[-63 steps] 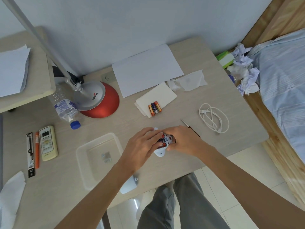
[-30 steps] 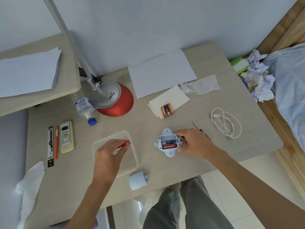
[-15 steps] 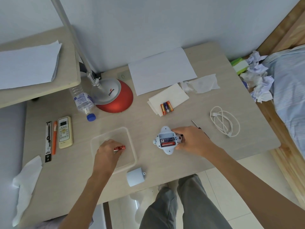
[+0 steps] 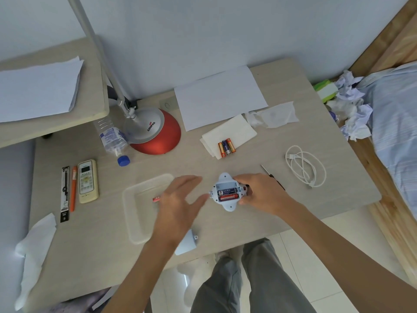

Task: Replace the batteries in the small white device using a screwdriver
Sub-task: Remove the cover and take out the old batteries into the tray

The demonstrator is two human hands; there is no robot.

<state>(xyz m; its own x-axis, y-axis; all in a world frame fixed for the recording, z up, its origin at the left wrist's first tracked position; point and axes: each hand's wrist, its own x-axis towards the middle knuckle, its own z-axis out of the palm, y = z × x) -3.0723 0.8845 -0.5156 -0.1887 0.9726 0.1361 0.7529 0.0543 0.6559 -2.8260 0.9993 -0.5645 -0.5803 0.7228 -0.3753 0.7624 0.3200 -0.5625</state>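
Note:
The small white device (image 4: 226, 191) lies back-up on the desk, its battery bay uncovered, with a black and a red battery inside and one empty slot. My right hand (image 4: 259, 193) grips its right side. My left hand (image 4: 180, 199) hovers empty, fingers spread, between the device and the clear plastic tray (image 4: 140, 224). A red battery (image 4: 156, 199) lies in the tray, partly hidden by that hand. Three batteries (image 4: 226, 147) rest on a folded white tissue (image 4: 234, 132). The screwdriver (image 4: 267, 172) lies behind my right hand. The white battery cover (image 4: 188, 243) sits near the desk's front edge.
A red-based desk lamp (image 4: 155, 134), a lying water bottle (image 4: 111, 138), a remote (image 4: 87, 180), pens (image 4: 68, 190), a white cable (image 4: 304, 170), paper sheets (image 4: 221, 96) and tissues (image 4: 33, 249) lie around. A side shelf (image 4: 94, 116) overhangs the left. Crumpled paper (image 4: 352, 114) and a bed (image 4: 397, 123) are at right.
My left hand pulled a red battery out of the device, carried it left, dropped it in the tray, and now moves back right, empty. The right hand kept holding the device.

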